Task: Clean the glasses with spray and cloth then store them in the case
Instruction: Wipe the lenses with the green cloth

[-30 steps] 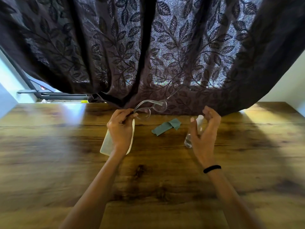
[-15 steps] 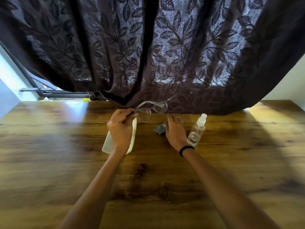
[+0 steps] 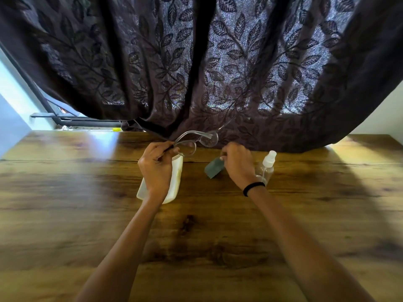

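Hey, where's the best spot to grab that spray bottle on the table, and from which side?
Grip the spray bottle around its clear body, below the white nozzle, probably coming from the right. It stands upright on the table, and the right hand, pinching the cloth, crowds its left side. The left hand is busy holding the glasses.

Your arms bare, no sleeves anywhere in view. Your left hand (image 3: 157, 168): nothing worn. Your right hand (image 3: 238, 164): thin black band (image 3: 254, 187) round wrist, plain.
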### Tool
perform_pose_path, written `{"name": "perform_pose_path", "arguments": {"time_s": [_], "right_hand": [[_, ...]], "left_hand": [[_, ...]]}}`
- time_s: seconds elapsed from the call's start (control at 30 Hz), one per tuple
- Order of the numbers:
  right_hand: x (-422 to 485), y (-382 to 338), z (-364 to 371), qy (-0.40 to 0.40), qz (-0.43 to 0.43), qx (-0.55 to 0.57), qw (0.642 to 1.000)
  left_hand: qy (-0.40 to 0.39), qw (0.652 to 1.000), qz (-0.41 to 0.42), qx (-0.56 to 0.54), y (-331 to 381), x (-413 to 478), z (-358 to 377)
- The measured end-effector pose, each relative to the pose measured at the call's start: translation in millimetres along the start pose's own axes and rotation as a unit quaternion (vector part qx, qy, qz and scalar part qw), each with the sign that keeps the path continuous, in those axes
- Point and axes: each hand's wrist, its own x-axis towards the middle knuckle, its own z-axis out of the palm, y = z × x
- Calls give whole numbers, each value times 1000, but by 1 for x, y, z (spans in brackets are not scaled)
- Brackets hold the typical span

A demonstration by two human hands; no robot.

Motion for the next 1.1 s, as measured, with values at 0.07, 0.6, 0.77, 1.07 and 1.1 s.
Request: {"name": "perform_pose_path", "arguments": {"time_s": [0.07, 0.6, 0.77, 1.07, 1.1], "right_hand": [[-1, -5, -13, -2, -9, 42, 999], [-22, -21, -51, -202, 173, 630, 730], [-26, -23, -49, -188, 179, 809, 527], [-22, -44, -40, -45, 213, 764, 607], [-21, -47, -40, -16, 184, 700, 690]], "left_hand": [[2, 1000, 0, 2, -2, 1, -1], [15, 1000, 12, -15, 7, -3, -1], [16, 1000, 12, -18, 15, -4, 0], [9, 1000, 16, -20, 21, -9, 3], [7, 1000, 18, -17, 21, -10, 4]]}}
